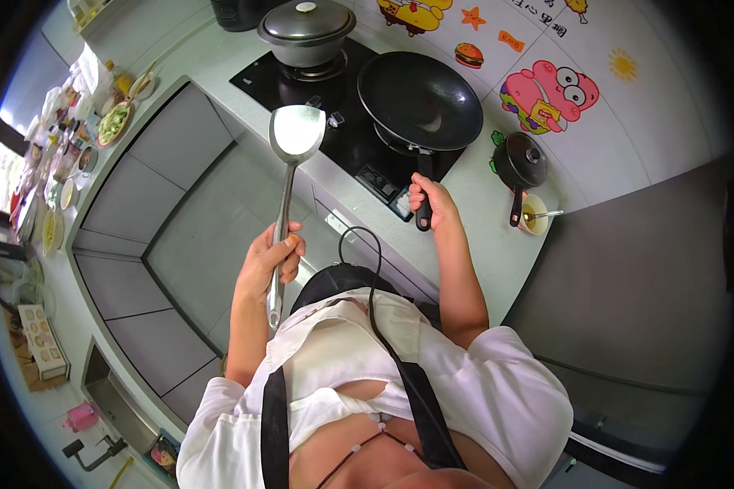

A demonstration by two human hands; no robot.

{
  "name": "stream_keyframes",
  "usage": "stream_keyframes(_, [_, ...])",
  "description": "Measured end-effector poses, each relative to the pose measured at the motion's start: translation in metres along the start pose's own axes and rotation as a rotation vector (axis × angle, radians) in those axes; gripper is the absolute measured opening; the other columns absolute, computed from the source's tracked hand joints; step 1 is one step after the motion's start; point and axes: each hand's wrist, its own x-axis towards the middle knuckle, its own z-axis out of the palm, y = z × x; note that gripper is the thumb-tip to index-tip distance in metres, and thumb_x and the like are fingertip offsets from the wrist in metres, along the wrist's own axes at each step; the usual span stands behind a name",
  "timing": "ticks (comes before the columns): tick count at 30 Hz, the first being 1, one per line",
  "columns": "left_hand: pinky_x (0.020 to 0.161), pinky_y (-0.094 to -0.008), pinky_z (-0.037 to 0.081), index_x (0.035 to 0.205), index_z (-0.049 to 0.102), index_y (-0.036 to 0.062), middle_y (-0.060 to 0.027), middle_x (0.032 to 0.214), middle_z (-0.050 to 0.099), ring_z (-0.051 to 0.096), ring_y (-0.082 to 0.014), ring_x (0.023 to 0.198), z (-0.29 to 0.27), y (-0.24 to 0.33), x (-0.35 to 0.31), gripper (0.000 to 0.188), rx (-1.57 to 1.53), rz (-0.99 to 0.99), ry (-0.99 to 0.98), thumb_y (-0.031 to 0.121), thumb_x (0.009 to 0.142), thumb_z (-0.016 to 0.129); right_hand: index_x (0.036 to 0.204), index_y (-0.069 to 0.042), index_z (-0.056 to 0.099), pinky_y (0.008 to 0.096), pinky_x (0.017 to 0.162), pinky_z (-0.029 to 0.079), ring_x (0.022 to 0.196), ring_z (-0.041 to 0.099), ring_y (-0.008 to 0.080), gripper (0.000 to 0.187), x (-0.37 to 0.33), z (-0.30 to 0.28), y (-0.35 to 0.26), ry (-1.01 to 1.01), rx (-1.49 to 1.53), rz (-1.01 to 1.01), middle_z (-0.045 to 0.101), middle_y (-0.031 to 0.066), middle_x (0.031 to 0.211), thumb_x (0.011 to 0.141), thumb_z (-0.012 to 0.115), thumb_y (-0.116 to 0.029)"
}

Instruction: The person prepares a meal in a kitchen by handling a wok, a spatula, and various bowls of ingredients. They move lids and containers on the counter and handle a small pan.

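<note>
My left hand (272, 257) is closed round the long handle of a steel wok spatula (297, 133). Its broad shiny blade points up, in front of the counter edge. With my right hand (437, 200) I grip the black handle of a dark wok (420, 98), fingers wrapped round it. The wok sits over the right burner of a black gas stove (342, 134); a light patch shows on its inner surface, and I see no food in it. On the left burner stands a grey lidded pot (308, 34).
Right of the stove are a small black lidded saucepan (520, 160) and a cup (536, 222) with a spoon. Along the left counter (86, 244) lie plates of food, bottles and bowls. A sink (114, 399) is at lower left, a large grey panel (628, 269) at right.
</note>
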Motion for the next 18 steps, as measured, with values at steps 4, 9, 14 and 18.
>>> stream_keyframes(4, [0.036, -0.0198, 0.028, 0.102, 0.045, 0.0010, -0.0077, 0.072, 0.052, 0.035, -0.0059, 0.043, 0.012, 0.000, 0.010, 0.023, 0.011, -0.006, -0.030, 0.008, 0.080, 0.052, 0.074, -0.009, 0.045, 0.0205, 0.041, 0.037, 0.047, 0.041, 0.0060, 0.021, -0.003, 0.002, 0.001, 0.037, -0.041, -0.031, 0.046, 0.0002, 0.061, 0.078, 0.063, -0.018])
stream_keyframes(9, [0.036, -0.0195, 0.027, 0.102, 0.045, 0.0005, -0.0072, 0.072, 0.051, 0.034, -0.0055, 0.043, 0.028, -0.001, 0.021, 0.024, 0.031, -0.018, -0.048, 0.009, 0.081, 0.052, 0.087, -0.005, 0.051, 0.0234, 0.046, 0.043, 0.054, 0.049, 0.0105, 0.022, -0.007, 0.001, -0.003, 0.051, -0.114, -0.075, 0.052, 0.0029, 0.067, 0.079, 0.062, -0.023])
stream_keyframes(14, [0.035, -0.0194, 0.027, 0.103, 0.045, 0.0005, -0.0066, 0.071, 0.051, 0.033, -0.0057, 0.040, 0.042, -0.006, 0.033, 0.026, 0.016, -0.023, -0.030, 0.010, 0.081, 0.052, 0.104, -0.002, 0.050, 0.0287, 0.061, 0.049, 0.068, 0.057, 0.0167, 0.040, -0.010, -0.006, -0.009, -0.031, -0.198, -0.040, 0.057, 0.0081, 0.080, 0.083, 0.054, -0.036])
stream_keyframes(18, [0.035, -0.0212, 0.029, 0.104, 0.046, 0.0016, -0.0077, 0.072, 0.052, 0.036, -0.0074, 0.039, 0.043, -0.014, 0.039, 0.027, 0.016, -0.035, 0.006, 0.012, 0.081, 0.054, 0.111, -0.002, 0.046, 0.0291, 0.065, 0.046, 0.075, 0.056, 0.0172, 0.047, 0.000, -0.026, -0.004, 0.010, -0.214, -0.061, 0.057, 0.0081, 0.088, 0.084, 0.050, -0.040])
